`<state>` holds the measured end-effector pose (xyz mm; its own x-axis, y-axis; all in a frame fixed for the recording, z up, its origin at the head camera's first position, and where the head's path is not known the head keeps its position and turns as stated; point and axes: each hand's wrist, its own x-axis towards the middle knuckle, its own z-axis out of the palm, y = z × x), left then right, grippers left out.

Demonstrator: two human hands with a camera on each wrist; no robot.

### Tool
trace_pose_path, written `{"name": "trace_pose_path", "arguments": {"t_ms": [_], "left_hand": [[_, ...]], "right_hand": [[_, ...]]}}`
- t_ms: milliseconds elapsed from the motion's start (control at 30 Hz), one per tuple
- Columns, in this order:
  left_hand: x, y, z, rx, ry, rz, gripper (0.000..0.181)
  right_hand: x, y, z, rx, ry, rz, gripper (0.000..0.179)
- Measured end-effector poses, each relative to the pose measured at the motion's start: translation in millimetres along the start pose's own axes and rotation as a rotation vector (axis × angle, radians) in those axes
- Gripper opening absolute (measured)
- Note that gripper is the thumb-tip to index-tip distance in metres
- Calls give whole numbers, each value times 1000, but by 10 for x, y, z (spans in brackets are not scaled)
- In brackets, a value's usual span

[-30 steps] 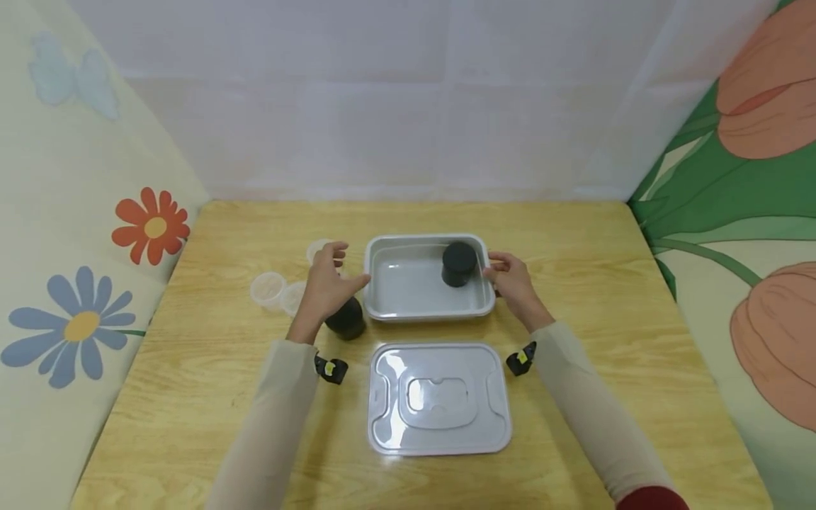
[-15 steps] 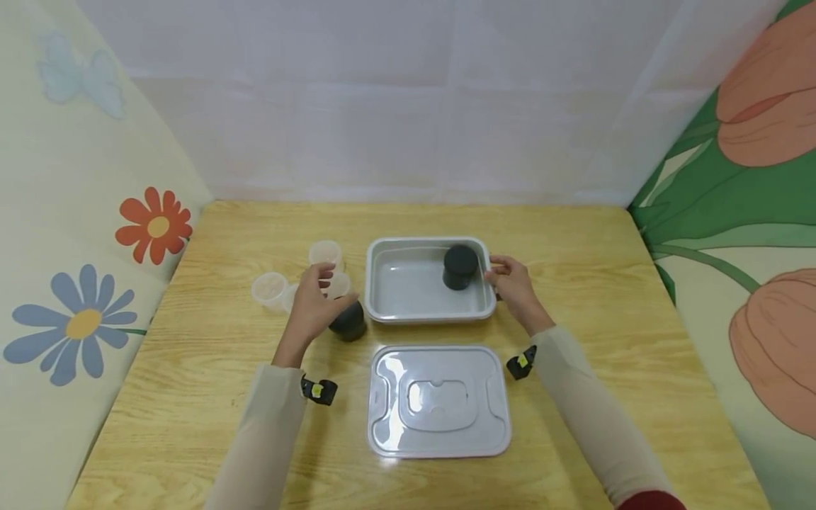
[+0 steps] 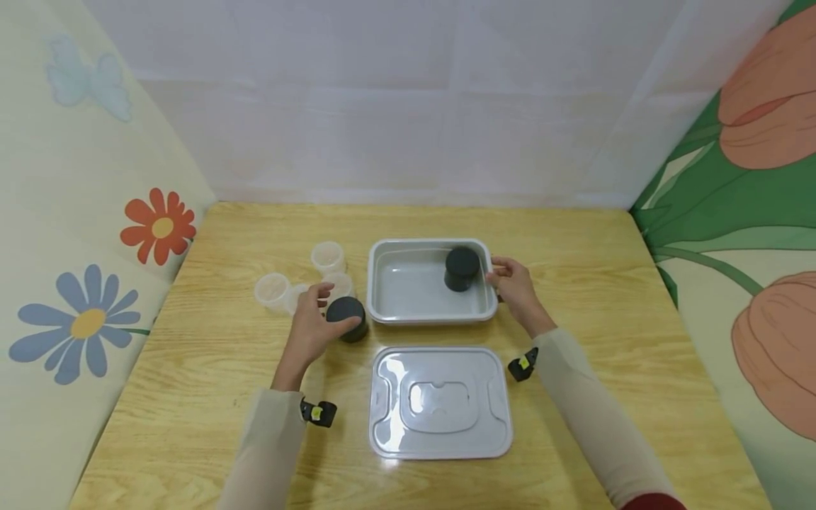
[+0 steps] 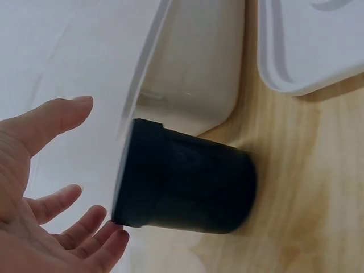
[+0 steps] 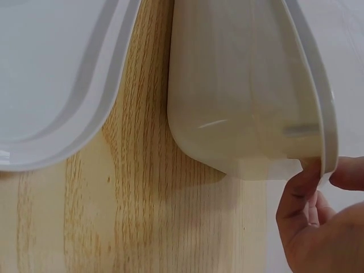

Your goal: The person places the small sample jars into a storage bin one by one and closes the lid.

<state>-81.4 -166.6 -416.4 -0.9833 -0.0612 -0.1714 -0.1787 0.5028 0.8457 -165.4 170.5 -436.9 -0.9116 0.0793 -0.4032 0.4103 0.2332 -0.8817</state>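
Left grip (image 3: 309,331), spread, drawn back near black jar (image 3: 346,307); right grip (image 3: 516,289) pinching tub rim (image 3: 433,320).

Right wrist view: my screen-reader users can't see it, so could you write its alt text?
A right hand pinches the rim of a pale tub on a wood-grain table. At upper left, apart from the tub, lies a pale lid, cut off by the frame.
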Motion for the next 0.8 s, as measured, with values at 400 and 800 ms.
{"name": "trace_pose_path", "arguments": {"t_ms": [400, 800], "left_hand": [[-36, -200, 130, -3, 10, 12, 78], [-73, -378, 190, -105, 53, 40, 76]], "right_hand": [[-11, -4, 4, -12, 5, 4, 44], [-7, -5, 6, -22, 5, 0, 43]]}}
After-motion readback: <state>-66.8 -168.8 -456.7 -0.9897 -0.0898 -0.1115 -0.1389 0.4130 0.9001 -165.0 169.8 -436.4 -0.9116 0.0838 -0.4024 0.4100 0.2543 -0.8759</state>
